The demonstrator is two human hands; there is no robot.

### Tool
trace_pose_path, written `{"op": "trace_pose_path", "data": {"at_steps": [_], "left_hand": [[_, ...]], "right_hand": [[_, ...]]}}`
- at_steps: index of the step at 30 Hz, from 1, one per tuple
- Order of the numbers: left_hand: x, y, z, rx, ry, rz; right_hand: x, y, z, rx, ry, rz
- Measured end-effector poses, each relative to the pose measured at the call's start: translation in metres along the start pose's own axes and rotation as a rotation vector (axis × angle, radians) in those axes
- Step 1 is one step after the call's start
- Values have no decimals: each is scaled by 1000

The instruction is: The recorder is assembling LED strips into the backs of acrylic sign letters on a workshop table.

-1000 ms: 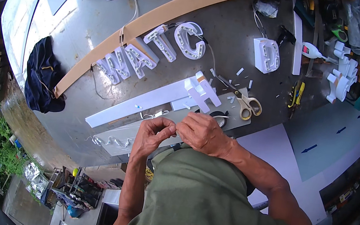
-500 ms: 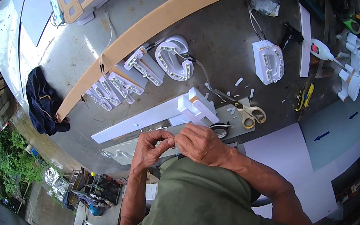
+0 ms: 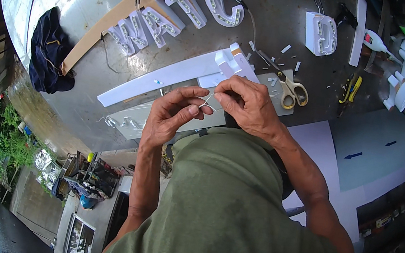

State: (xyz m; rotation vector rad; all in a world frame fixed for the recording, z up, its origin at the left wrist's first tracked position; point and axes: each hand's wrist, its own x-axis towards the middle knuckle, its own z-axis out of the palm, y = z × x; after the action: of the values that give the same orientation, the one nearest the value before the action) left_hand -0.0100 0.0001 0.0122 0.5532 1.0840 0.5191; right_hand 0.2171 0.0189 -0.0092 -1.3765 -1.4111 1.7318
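Observation:
Close to my body, a thin white wire (image 3: 209, 99) stretches between my two hands. My left hand (image 3: 165, 116) pinches it between thumb and fingers, and part of it loops by the fingertips. The fingers of my right hand (image 3: 250, 105) are closed on the other part, their tips bent down around it. Just beyond the hands lie a long white strip (image 3: 154, 76) and a white box-shaped piece (image 3: 230, 62) at its right end. Cream-handled scissors (image 3: 293, 93) rest to the right of my right hand, and a grey panel (image 3: 126, 120) with white wiring lies beside my left.
White letter-shaped pieces with small LEDs (image 3: 222, 2) stand along a curved tan strip (image 3: 111, 16). Another lit-type piece (image 3: 320, 35) sits further right, near a glue bottle (image 3: 374, 41) and yellow cutter (image 3: 355, 89). Dark cloth (image 3: 49, 55) lies left; white sheets (image 3: 307, 139) lie right.
My hands have moved slightly apart, and the wire now shows between them. The view has shifted, so the table's things sit higher in the picture.

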Motion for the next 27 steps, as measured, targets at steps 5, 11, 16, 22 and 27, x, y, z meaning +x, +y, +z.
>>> {"op": "trace_pose_path", "data": {"at_steps": [5, 11, 16, 22, 27], "left_hand": [[-26, -6, 11, 22, 45, 46], [-53, -31, 21, 13, 126, 161], [-74, -55, 25, 38, 132, 194], [-88, -84, 16, 115, 134, 284], [-87, -105, -21, 420, 348, 434]], "right_hand": [[-22, -9, 10, -15, -62, -17], [-62, -6, 27, -57, -11, -359], [-83, 8, 38, -385, 13, -565], [-95, 3, 39, -527, -32, -700], [-112, 26, 20, -563, 286, -667]]}}
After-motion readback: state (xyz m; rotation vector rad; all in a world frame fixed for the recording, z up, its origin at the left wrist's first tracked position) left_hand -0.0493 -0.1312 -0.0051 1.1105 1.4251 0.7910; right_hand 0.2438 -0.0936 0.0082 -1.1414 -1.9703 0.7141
